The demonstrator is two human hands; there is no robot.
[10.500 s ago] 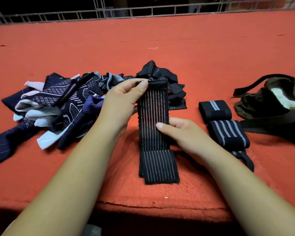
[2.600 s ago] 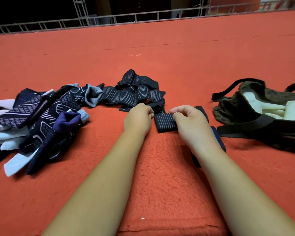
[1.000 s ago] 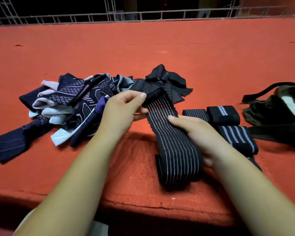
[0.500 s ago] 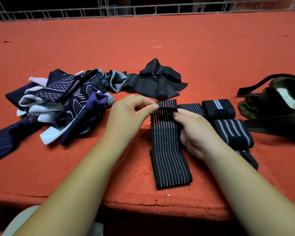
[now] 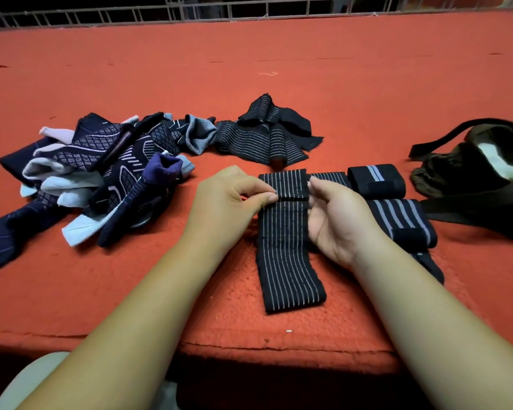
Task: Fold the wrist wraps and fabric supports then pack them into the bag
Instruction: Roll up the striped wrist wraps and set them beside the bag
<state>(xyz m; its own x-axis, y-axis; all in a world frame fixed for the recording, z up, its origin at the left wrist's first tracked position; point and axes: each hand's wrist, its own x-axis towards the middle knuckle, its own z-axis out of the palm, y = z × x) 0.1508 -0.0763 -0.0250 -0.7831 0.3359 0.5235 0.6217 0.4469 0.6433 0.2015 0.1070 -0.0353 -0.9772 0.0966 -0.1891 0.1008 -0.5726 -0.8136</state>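
While the striped wrist wrap [image 5: 288,255] lies flat on the red mat [image 5: 190,69] with its far end folded back, the left hand [image 5: 231,202] pinches the fold's left edge and the right hand [image 5: 335,217] grips its right edge, folded wraps [image 5: 376,180] and the bag [image 5: 456,176] lying to the right

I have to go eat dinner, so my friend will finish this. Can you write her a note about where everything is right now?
Left hand: pinches the striped wrap at its first fold.
Right hand: holds the same fold from the other side.
Done: folded wraps lie just right of it, between it and the bag, not yet packed.
Left: finish this wrap, fold the loose pile and the crumpled black wraps, then pack everything.
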